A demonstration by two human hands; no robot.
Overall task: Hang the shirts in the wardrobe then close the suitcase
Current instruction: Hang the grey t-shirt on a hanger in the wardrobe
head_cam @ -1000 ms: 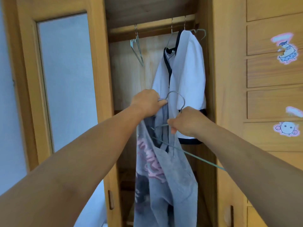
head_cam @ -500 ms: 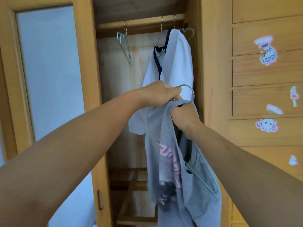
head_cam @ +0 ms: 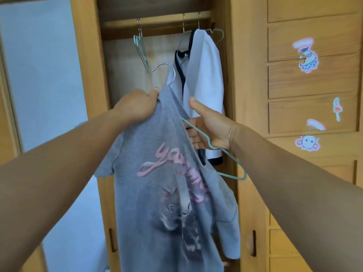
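Grey shirt (head_cam: 167, 183): you hold it up in front of the open wardrobe (head_cam: 231, 75), off the rail, partly threaded on a wire hanger; the cloth hangs down past the bottom of the view.
Print on the shirt: pink cursive lettering runs slantwise across the chest; it starts "ya" and the rest folds into creases, so you cannot read the word. Below it sits a dark animal face, blurred.
Teal hanger (head_cam: 216, 148): its silver hook (head_cam: 165, 70) sticks up out of the collar, free of the rail; one teal arm pokes out to the right of the shirt.
Left hand (head_cam: 137, 107): your grip is clamped on the bunched collar and shoulder of the grey shirt, just below the hook.
Right hand (head_cam: 210, 128): thumb up, fingers curled round the exposed teal wire beside the shirt's edge.
White shirt (head_cam: 202, 79): it hangs on the rail (head_cam: 157, 18) behind your hands, with dark trim at neck and hem.
Spare hangers (head_cam: 141, 50): a small bunch of teal wire ones hangs at the rail's left end, apart from the white shirt.
Stickers (head_cam: 307, 57): pale cartoon figures dot the wooden drawer fronts on the right; no writing on them is legible.
Frosted door panel (head_cam: 43, 75): pale blue, left of the opening.
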